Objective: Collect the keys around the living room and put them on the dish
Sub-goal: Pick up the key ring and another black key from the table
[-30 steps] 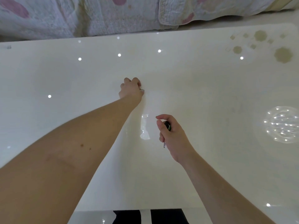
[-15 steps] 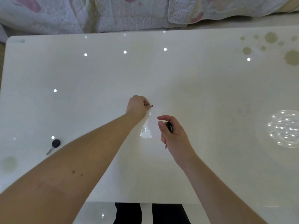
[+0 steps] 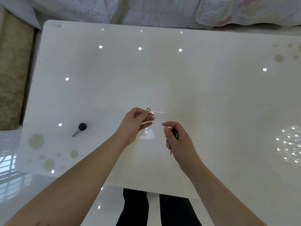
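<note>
My left hand (image 3: 136, 122) is raised over the middle of the glossy white table (image 3: 211, 98) and pinches a small silver key (image 3: 148, 110) between thumb and fingers. My right hand (image 3: 178, 139) hovers just to its right, closed on a black-headed key (image 3: 174, 133) whose metal blade sticks out below the palm. A third key with a round black head (image 3: 79, 129) lies flat on the table at the left. No dish can be made out; a bright round patch of ceiling-light reflections (image 3: 289, 145) shows at the right edge.
A quilted floral cover (image 3: 162, 10) drapes along the far side of the table. A beige rug (image 3: 13, 70) lies off the left edge. My dark trouser legs (image 3: 151, 207) stand at the near edge on a shiny floor.
My left hand lifted the small silver key off the table and drew it back toward me, turning palm-up. The view shifted left, revealing the black-headed key on the table. My right hand barely moved.
</note>
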Available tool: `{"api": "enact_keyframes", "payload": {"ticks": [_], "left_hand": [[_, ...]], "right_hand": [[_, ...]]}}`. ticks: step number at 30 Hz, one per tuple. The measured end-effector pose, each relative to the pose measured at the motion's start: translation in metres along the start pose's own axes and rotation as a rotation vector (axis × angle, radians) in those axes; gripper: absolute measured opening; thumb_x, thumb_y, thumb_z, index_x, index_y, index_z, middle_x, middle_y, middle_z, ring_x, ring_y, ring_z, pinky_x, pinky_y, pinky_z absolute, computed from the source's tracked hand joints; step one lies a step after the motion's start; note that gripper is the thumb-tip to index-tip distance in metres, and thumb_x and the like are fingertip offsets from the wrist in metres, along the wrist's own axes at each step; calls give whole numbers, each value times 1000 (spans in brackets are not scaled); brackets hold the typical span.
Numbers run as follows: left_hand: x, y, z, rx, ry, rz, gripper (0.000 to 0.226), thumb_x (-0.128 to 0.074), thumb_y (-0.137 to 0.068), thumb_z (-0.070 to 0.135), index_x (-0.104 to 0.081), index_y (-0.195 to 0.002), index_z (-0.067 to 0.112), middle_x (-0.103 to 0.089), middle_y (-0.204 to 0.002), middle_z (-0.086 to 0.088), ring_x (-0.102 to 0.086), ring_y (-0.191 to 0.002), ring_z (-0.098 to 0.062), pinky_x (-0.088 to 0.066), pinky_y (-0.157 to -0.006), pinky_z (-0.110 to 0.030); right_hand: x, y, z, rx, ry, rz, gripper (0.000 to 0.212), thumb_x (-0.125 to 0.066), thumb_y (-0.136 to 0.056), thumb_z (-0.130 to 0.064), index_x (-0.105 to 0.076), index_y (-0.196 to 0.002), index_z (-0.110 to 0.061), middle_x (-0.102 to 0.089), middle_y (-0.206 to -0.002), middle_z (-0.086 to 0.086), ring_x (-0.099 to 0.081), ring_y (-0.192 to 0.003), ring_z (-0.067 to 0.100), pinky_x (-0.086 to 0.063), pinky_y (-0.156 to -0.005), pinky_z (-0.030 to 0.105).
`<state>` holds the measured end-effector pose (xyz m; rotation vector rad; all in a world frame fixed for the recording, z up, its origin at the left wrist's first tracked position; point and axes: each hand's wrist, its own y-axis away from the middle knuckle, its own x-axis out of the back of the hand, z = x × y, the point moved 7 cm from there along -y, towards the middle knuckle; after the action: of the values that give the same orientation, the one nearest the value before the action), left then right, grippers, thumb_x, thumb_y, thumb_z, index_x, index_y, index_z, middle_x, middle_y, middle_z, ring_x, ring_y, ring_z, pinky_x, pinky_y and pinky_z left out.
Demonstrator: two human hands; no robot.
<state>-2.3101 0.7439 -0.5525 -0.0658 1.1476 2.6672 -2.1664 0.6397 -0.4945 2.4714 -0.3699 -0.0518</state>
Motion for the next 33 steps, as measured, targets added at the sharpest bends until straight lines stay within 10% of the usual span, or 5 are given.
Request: {"api": "enact_keyframes", "payload": {"ticks": [9, 16, 20, 33], "left_hand": [[78, 38, 27, -266, -409, 30, 11, -54, -95, 36, -64, -99, 31, -54, -119, 32, -52, -113, 6, -36, -97, -21], [140, 60, 15, -158, -186, 96, 16, -40, -102, 25, -50, -94, 15, -53, -67, 4, -48, -62, -10, -50, -87, -32], [189, 67, 2, -54, -109, 226, 17, -46, -97, 32, -47, -84, 23, -41, -66, 6, -35, -52, -11, -38, -53, -22], [280, 34, -14, -64, -883, 459, 14, -37, -99, 44, -39, -96, 30, -51, -62, 0, -49, -51, -22, -34, -44, -27]], "right_hand": [[-71, 5, -10, 21, 67, -77, 14, -53, -96, -31, -63, -97, -41, -47, -61, -17, -44, -55, 13, -39, -50, 18], [-121, 18, -11, 40, 165, -160, 16, -52, -97, -30, -62, -96, -43, -44, -60, -13, -42, -54, 14, -37, -49, 20], [-143, 26, -5, 33, 217, -196, 17, -52, -97, -31, -62, -95, -45, -43, -60, -11, -42, -55, 14, -38, -50, 21], [-162, 22, 11, 22, 266, -181, 15, -52, -97, -33, -64, -97, -42, -43, -60, -10, -41, -57, 14, -38, -53, 21]]}}
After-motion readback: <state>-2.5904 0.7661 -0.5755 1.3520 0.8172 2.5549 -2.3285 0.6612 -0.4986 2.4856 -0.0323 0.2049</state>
